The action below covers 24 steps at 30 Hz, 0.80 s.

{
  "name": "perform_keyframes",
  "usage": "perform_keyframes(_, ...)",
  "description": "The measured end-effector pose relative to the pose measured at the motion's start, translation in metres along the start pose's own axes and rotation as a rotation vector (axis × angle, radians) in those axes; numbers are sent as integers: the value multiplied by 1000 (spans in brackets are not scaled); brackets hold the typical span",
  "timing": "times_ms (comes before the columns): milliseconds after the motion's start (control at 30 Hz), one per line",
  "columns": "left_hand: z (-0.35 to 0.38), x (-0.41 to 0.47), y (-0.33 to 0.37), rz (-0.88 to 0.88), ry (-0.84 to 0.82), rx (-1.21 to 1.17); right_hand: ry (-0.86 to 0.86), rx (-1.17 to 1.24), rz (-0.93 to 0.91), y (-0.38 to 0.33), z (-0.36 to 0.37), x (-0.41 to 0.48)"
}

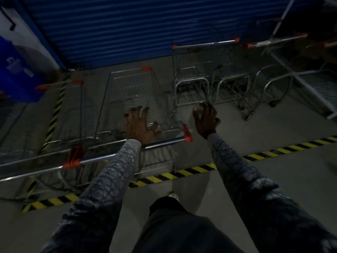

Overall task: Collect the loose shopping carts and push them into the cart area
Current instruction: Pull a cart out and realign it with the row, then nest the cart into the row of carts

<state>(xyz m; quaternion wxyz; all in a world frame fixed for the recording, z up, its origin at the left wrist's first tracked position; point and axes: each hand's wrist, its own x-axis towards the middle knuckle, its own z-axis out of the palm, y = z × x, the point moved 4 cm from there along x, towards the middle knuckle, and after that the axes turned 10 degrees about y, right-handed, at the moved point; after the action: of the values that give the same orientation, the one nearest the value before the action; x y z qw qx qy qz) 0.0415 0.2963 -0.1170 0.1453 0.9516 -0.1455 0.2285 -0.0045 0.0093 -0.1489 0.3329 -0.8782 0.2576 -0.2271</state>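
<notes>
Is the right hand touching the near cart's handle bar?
Apart. Head view shows floor between the right hand and the handle bar's red end cap.

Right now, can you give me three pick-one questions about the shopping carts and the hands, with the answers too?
1. Where is the right hand?
A. in a pocket
B. in the air, right of the nearest cart's handle
C. holding a bag

2. What colour are the end caps on that handle?
A. green
B. orange-red
C. purple

3. How do the fingers of the left hand look?
A. spread open
B. squeezed in a fist
C. curled round a bottle

Answers:
1 B, it sits past the handle's right end.
2 B, the caps show orange-red on the silver bar.
3 A, the fingers fan out above the basket.
</notes>
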Motion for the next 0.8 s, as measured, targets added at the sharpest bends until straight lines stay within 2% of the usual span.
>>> perform_keyframes(100, 36, 52, 24, -13, -60, -35, 1, -58, 22, 22, -5, 46)
perform_keyframes(333, 120, 143, 107, 105, -164, -68, 48, -121, 139, 106, -37, 161)
perform_keyframes(467, 161, 180, 137, 129, -141, -101, -34, -199, 163, 140, -38, 218)
perform_keyframes(733, 263, 297, 184, -11, -133, -71, -154, -274, -25, 189, -22, 404)
perform_keyframes(800, 272, 321, 197, -62, -115, -55, -188, -365, -160, 178, -21, 443)
